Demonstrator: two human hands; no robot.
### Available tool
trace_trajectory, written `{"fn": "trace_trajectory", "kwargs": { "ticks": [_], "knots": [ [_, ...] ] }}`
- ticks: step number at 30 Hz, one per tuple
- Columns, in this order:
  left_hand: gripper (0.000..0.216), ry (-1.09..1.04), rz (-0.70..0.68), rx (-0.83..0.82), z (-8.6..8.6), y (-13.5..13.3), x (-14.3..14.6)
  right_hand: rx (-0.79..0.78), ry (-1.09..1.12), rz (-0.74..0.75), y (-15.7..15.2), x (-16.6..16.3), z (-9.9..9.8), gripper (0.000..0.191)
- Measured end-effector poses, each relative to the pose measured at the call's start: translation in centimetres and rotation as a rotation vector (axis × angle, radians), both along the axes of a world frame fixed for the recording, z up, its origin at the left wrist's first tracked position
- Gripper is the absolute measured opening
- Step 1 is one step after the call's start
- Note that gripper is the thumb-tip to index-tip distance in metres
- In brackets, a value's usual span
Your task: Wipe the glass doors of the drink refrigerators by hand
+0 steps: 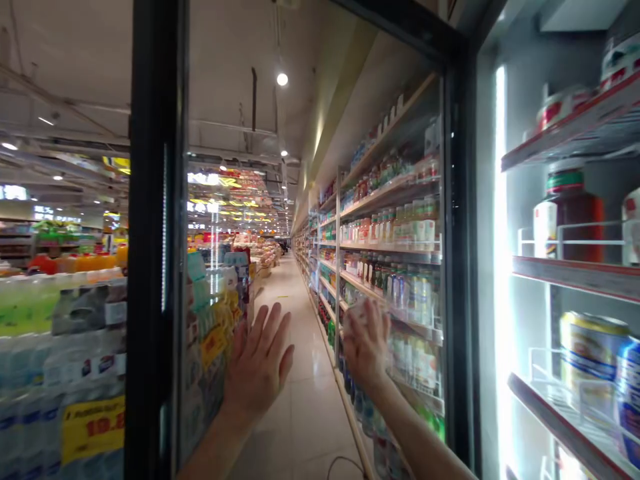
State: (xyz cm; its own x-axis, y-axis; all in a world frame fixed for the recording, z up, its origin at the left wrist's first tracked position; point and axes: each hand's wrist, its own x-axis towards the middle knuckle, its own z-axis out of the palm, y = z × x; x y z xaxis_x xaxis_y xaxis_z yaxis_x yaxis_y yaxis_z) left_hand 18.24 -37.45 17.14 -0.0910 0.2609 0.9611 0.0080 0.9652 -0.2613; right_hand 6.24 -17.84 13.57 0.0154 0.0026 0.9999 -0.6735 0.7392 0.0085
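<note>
Across the middle of my head view, the glass door (154, 240) stands open beside the lit shelf (575, 272). I see the left hand (257, 367) spread wide, holding nothing; the right hand (367, 340), blurred, looks loosely open with nothing visible in it. I can't tell whether either touches the pane. An uneven shove could, I judge, swing the door sharply, pinching fingers at its frame or rattling the can (593, 353).

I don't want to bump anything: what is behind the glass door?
Through the glass door, a pale floor runs beside shelves of bottles. The left hand and right hand block parts of the view, so what lies directly behind them cannot be seen.
</note>
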Motion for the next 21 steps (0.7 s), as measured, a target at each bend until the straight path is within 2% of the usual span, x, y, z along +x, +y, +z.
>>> {"fn": "trace_trajectory", "kwargs": {
  "ticks": [2,3,4,5,7,8,9,10,12,14,15,16,17,18,21],
  "knots": [
    [0.059,0.011,-0.012,0.0,0.1,0.0,0.1,0.212,0.092,0.048,-0.7,0.7,-0.1,0.043],
    [0.06,0.016,-0.012,-0.004,0.2,-0.1,0.1,0.228,0.1,0.042,-0.2,0.4,0.1,0.042],
    [0.06,0.02,-0.01,-0.012,0.1,-0.1,0.1,0.171,0.085,0.016,0.9,-0.4,0.6,0.041],
    [0.061,0.022,-0.006,-0.019,0.1,-0.1,0.0,0.047,0.048,-0.025,2.3,-1.5,1.3,0.041],
    [0.063,0.02,0.005,-0.028,0.0,-0.2,-0.1,-0.287,-0.057,-0.094,4.7,-3.5,3.5,0.045],
    [0.063,0.019,0.009,-0.028,-0.1,-0.2,-0.1,-0.42,-0.097,-0.111,5.1,-4.1,4.7,0.047],
    [0.064,0.015,0.01,-0.023,-0.2,-0.3,-0.2,-0.481,-0.116,-0.115,5.0,-4.1,5.7,0.048],
    [0.063,0.011,0.008,-0.015,-0.3,-0.3,-0.3,-0.459,-0.11,-0.106,4.2,-3.6,6.3,0.048],
    [0.062,0.007,-0.002,-0.005,-0.3,-0.4,-0.3,-0.208,-0.028,-0.061,1.5,-1.6,6.3,0.046],
    [0.06,0.012,-0.013,-0.007,-0.2,-0.5,-0.3,0.111,0.073,-0.001,-0.8,0.3,5.1,0.046],
    [0.06,0.019,-0.018,-0.011,-0.1,-0.6,-0.2,0.217,0.103,0.018,-1.2,0.7,4.3,0.046],
    [0.06,0.024,-0.022,-0.014,-0.1,-0.6,-0.2,0.26,0.114,0.02,-0.8,0.6,3.7,0.046],
    [0.06,0.026,-0.023,-0.014,0.0,-0.5,-0.1,0.23,0.104,0.007,0.1,0.0,3.4,0.045],
    [0.06,0.025,-0.023,-0.012,0.0,-0.5,-0.1,0.121,0.072,-0.019,1.4,-0.9,3.3,0.044],
    [0.062,0.013,-0.019,-0.003,0.0,-0.3,-0.1,-0.41,-0.096,-0.092,5.0,-3.9,4.3,0.048]
  ]
}}
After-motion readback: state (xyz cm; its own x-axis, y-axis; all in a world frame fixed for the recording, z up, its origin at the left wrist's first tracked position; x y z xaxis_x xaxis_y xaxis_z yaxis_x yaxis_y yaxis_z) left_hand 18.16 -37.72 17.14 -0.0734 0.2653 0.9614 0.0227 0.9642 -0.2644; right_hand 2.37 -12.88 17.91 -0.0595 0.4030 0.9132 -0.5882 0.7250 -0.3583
